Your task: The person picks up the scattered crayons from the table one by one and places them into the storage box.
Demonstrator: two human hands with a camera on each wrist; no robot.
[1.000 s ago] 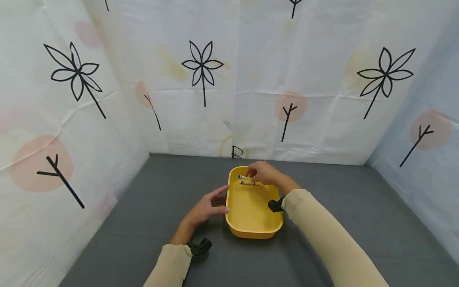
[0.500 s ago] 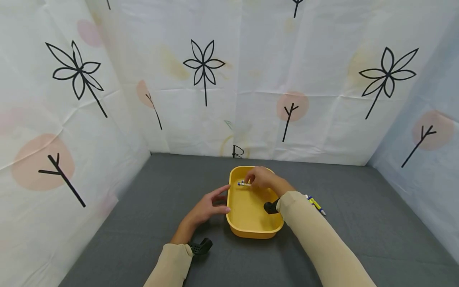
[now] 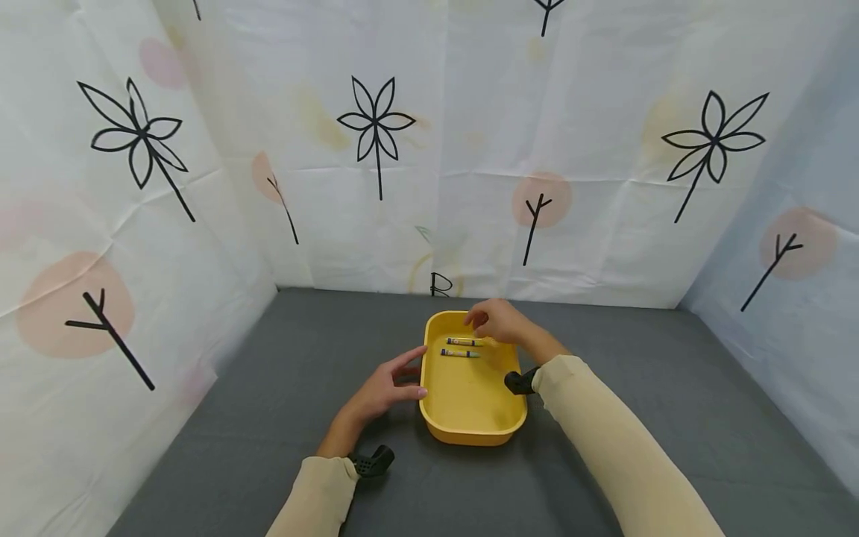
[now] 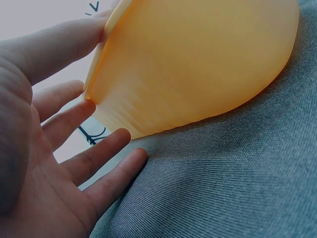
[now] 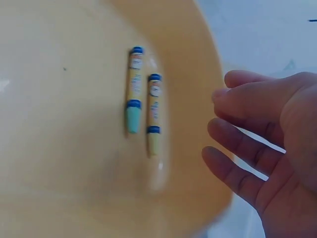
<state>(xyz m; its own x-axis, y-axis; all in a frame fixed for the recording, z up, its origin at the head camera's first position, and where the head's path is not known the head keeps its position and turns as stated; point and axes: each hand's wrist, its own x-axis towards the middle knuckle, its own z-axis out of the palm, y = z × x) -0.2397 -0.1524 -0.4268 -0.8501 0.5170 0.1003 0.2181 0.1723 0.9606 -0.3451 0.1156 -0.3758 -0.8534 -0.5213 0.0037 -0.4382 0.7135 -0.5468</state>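
Observation:
A yellow plastic tub (image 3: 473, 403) stands on the grey cloth. My left hand (image 3: 384, 389) rests against its left rim with thumb and fingertips, fingers nearly straight; the left wrist view shows this hand (image 4: 59, 153) beside the tub wall (image 4: 198, 59). Inside, two paper-wrapped crayons lie side by side near the far end: a yellow crayon (image 3: 464, 341) and a mint-green crayon (image 3: 459, 353) closer to me. Above the far right rim hovers my right hand (image 3: 499, 322). In the right wrist view that hand (image 5: 277, 134) has loosely bent fingers, with nothing seen in them, apart from both crayons.
Grey cloth (image 3: 637, 388) covers the table. White printed fabric (image 3: 590, 97) encloses the back and both sides. My right sleeve (image 3: 611, 432) covers part of the surface to the right of the tub.
My right hand dipped toward the crayons, then rose and drew back. Both crayons now lie slightly nearer me. Crayons briefly seen right of the tub are out of sight. My left hand stays.

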